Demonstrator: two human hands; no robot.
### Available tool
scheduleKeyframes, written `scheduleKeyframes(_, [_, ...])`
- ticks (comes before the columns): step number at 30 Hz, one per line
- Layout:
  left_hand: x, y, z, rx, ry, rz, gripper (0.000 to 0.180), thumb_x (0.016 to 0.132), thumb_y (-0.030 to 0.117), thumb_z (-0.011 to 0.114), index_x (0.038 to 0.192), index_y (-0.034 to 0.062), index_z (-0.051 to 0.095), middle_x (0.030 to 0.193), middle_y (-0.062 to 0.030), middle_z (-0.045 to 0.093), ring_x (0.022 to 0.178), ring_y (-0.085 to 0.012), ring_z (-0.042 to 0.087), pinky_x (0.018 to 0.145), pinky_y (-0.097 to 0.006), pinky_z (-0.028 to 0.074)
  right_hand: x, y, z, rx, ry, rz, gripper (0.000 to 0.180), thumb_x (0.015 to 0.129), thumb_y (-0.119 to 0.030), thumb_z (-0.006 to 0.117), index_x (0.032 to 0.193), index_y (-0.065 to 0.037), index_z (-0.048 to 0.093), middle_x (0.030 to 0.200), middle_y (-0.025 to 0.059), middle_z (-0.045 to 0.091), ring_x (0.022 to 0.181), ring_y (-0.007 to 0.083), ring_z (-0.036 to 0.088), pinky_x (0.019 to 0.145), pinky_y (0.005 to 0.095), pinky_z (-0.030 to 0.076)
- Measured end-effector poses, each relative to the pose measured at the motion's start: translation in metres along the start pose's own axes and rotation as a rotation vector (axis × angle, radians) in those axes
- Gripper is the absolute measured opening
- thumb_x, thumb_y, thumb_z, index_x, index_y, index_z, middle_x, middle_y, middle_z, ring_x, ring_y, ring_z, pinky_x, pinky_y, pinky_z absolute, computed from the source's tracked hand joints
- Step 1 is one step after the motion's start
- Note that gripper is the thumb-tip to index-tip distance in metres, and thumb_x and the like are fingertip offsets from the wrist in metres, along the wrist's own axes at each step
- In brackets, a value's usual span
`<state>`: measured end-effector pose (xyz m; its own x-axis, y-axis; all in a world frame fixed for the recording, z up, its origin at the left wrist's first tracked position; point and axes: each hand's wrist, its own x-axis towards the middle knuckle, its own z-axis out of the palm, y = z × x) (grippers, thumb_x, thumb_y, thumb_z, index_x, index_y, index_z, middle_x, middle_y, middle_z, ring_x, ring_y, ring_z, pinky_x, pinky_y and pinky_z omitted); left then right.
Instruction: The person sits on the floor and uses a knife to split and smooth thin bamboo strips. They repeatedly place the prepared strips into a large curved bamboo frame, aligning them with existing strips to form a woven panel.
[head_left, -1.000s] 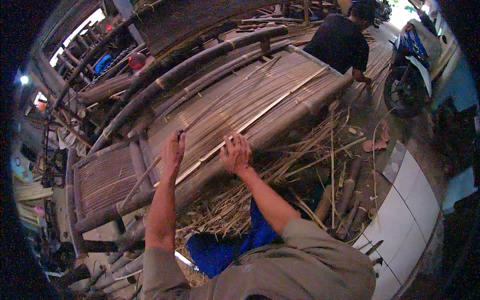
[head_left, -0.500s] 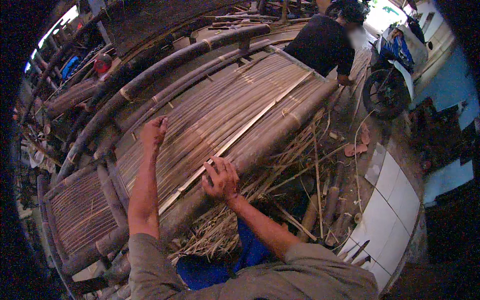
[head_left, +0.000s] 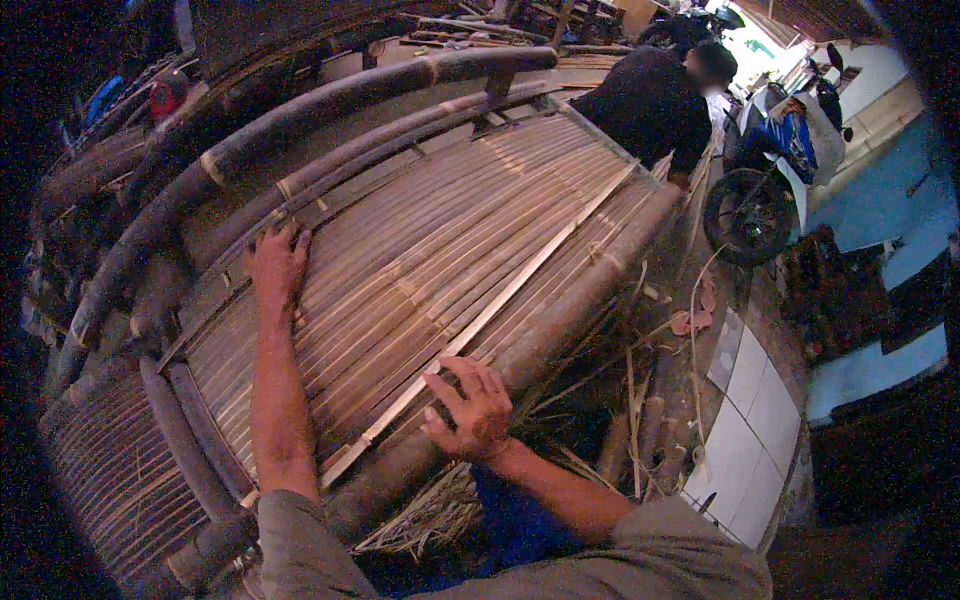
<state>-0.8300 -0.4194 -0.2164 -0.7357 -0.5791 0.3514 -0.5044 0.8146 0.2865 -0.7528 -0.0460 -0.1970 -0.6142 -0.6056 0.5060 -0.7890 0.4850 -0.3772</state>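
A wide panel of thin bamboo slats (head_left: 400,255) stretches away in front of me, framed by thick bamboo poles. On it lies one pale, flat bamboo strip (head_left: 520,286), running lengthwise near the close side. My left hand (head_left: 278,262) rests by the panel's far-left edge, fingers stretched and apart, holding nothing. Over the thick near pole (head_left: 570,305) my right hand (head_left: 472,405) is curved, thumb and fingers apart beside the pale strip. Nothing shows between them; whether the palm touches the pole I cannot tell.
A person in dark clothing (head_left: 640,105) bends at the panel's far end. Behind at right stands a motorcycle (head_left: 755,215). Bamboo scraps (head_left: 430,520) lie below the near pole, with white floor tiles (head_left: 745,415) to the right. A curved bamboo rail (head_left: 330,105) rises along the far side.
My left hand has gone from a raised, closed pose to lying spread at the panel's far edge. The right hand stays near the strip, and the view has shifted. The person's head has turned.
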Motion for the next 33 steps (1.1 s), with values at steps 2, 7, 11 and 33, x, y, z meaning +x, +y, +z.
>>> scheduleKeyframes(2, [0.003,-0.007,0.003,-0.003,0.022,0.021,0.042,0.092,0.048,0.055,0.120,0.0186,0.067,0.125,-0.0145,0.062,0.123,-0.0342,0.052,0.109,-0.062,0.028,0.002,-0.001,-0.002,-0.024,-0.039,-0.004,0.045,0.080,-0.035,0.063,0.118,-0.010,0.065,0.124,0.0139,0.055,0.114,0.0335,0.054,0.095,0.0475,0.044])
scheduleKeyframes(7, [0.006,0.009,-0.011,0.124,-0.023,-0.107,0.041,0.091,0.048,0.056,0.120,0.0201,0.066,0.125,-0.0121,0.062,0.125,-0.0322,0.052,0.107,-0.067,0.027,0.048,-0.005,-0.007,0.071,-0.055,-0.003,0.044,0.080,-0.026,0.070,0.118,-0.006,0.062,0.119,0.0155,0.055,0.111,0.0364,0.053,0.095,0.0470,0.044])
scheduleKeyframes(11, [0.013,0.006,-0.012,0.229,0.067,-0.098,0.045,0.090,0.051,0.056,0.122,0.0194,0.065,0.124,-0.0103,0.064,0.125,-0.0302,0.052,0.105,-0.066,0.027,0.180,0.023,0.010,0.044,0.075,-0.289,0.040,0.082,-0.019,0.070,0.117,-0.002,0.062,0.116,0.0179,0.057,0.107,0.0374,0.056,0.091,0.0455,0.048])
scheduleKeyframes(33, [0.020,-0.017,-0.009,0.047,0.126,-0.179,0.057,0.083,0.066,0.058,0.112,0.0198,0.072,0.107,-0.0148,0.071,0.106,-0.0329,0.063,0.103,-0.058,0.029,0.361,0.190,0.160,-0.108,-0.054,-0.221,0.058,0.090,-0.056,0.054,0.073,-0.004,0.072,0.075,0.0232,0.066,0.079,0.0391,0.065,0.077,0.0485,0.051])
